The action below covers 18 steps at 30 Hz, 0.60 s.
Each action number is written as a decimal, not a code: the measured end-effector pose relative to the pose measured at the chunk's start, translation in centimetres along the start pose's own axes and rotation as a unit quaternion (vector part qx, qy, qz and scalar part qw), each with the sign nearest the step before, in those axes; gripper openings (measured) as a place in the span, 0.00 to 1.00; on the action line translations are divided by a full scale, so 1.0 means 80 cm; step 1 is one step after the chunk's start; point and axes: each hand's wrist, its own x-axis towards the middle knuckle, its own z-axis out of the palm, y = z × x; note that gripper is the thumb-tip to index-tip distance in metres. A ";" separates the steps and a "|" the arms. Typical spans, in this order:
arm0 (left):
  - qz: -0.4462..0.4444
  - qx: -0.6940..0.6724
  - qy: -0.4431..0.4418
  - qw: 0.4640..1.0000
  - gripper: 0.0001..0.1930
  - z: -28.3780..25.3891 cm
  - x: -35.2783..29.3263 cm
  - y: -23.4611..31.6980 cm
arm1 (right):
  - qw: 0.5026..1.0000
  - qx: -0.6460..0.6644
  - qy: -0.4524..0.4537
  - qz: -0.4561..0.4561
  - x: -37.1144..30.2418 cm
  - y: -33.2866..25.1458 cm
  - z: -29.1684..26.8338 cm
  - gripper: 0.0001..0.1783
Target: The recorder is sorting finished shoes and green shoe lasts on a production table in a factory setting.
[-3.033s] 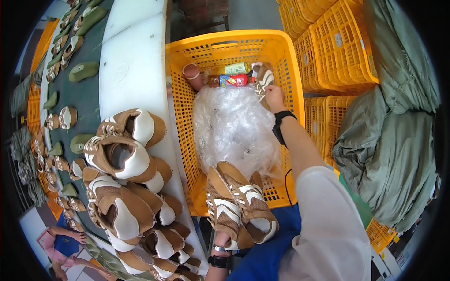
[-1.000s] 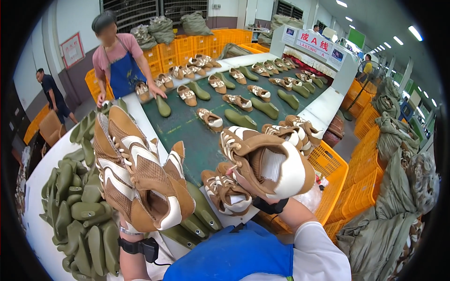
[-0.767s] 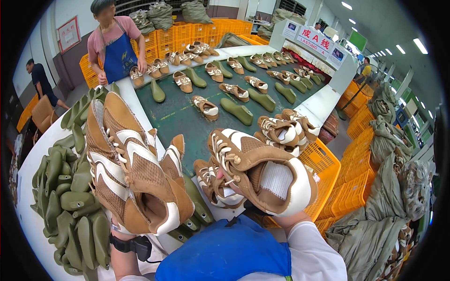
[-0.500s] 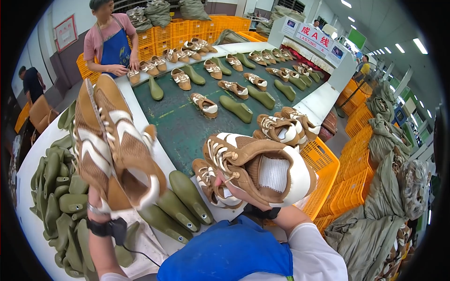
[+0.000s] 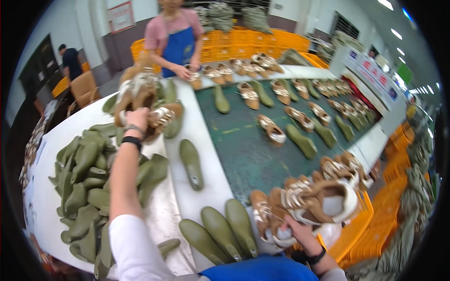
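My left hand point(image 5: 137, 118), arm stretched out to the far left, is closed on brown-and-white sneakers point(image 5: 140, 91). They are blurred, so I cannot tell how many it grips. Another sneaker point(image 5: 161, 121) is beside that hand, above green shoe lasts. At the lower right, my right hand point(image 5: 300, 232) has its fingers around brown-and-white sneakers point(image 5: 304, 203), their white-lined openings facing me. More sneakers crowd against them, hiding which ones it grips. Three green shoe lasts point(image 5: 220, 232) lie side by side in front of my blue apron, and a single last point(image 5: 191, 164) rests farther off.
A large heap of green lasts point(image 5: 86, 164) covers the white table at left. Sneakers and lasts stand in rows on the green conveyor surface point(image 5: 234, 145). A co-worker point(image 5: 173, 42) touches a shoe at the far edge. Orange crates point(image 5: 351, 234) flank the right side.
My left hand has carried its sneakers forward, away from me, over the far part of the white table. My right hand's sneakers are lower, among the others. The view has swung left.
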 end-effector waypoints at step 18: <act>-0.007 0.065 -0.274 0.959 0.36 0.048 -0.058 0.003 | 0.997 0.080 -0.014 0.017 0.006 0.008 0.012 0.04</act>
